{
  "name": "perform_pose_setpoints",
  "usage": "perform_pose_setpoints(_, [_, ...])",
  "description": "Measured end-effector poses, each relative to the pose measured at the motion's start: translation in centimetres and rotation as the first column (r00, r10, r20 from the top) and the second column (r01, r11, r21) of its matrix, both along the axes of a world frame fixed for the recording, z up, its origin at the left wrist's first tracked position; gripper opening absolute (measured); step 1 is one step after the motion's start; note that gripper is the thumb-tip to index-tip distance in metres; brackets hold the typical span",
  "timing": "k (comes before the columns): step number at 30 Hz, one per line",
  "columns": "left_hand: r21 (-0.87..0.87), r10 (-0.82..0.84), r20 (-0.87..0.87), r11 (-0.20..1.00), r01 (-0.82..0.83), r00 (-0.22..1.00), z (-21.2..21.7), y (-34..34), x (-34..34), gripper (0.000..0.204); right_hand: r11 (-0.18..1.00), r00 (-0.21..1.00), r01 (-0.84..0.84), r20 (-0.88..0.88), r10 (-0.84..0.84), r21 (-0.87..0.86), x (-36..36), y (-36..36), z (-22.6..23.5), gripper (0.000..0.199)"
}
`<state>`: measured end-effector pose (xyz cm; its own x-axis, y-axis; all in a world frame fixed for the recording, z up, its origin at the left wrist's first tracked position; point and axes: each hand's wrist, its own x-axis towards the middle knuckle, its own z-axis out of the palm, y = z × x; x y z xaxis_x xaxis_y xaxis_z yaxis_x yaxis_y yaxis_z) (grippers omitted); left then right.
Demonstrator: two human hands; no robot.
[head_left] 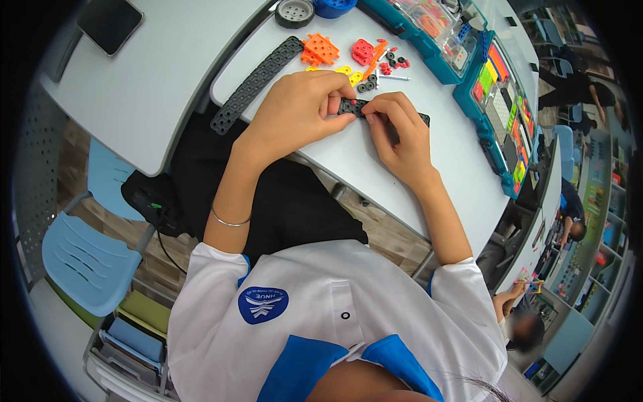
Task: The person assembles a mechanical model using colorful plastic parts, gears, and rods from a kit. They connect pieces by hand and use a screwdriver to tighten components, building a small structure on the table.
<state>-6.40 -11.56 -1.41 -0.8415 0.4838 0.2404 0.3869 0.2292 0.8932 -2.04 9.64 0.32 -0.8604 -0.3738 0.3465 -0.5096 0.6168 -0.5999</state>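
Note:
My left hand (295, 110) pinches the left end of a black perforated building strip (347, 107) between thumb and fingers. A small red peg (354, 102) sits on that strip, close to my left fingertips. My right hand (403, 141) is closed on the same strip farther right and covers its middle; the dark right end (424, 119) shows past the knuckles. Just beyond my fingers lie yellow pieces (343, 70), small black bushings (368, 84) and a grey metal axle (395, 78).
Left of my hands, a long black perforated strip (258, 84) lies across the white table (462, 177). Farther back are orange plates (320, 50), a red block (363, 51) and a grey-black wheel (295, 12). A teal parts case (483, 130) stands right; a phone (110, 25) lies far left.

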Motion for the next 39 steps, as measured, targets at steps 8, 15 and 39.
perform_pose_setpoints(8, [0.008, 0.011, -0.046, 1.000, -0.011, 0.999, -0.1, 0.0, 0.0, 0.025, 1.000, 0.999, 0.015, 0.034, -0.014, -0.022, 0.0, -0.2, 0.2, 0.016])
perform_pose_setpoints(15, [-0.002, 0.014, -0.029, 1.000, -0.014, 0.999, -0.2, 0.1, 0.0, 0.024, 0.992, 1.000, 0.002, -0.011, -0.001, 0.129, 0.1, -0.4, 0.3, 0.019])
perform_pose_setpoints(39, [-0.009, -0.004, -0.002, 1.000, 0.004, 1.000, 0.0, -0.2, -0.1, 0.024, 0.986, 0.986, 0.163, -0.044, -0.164, -0.017, -1.6, 1.5, 1.6, 0.006])
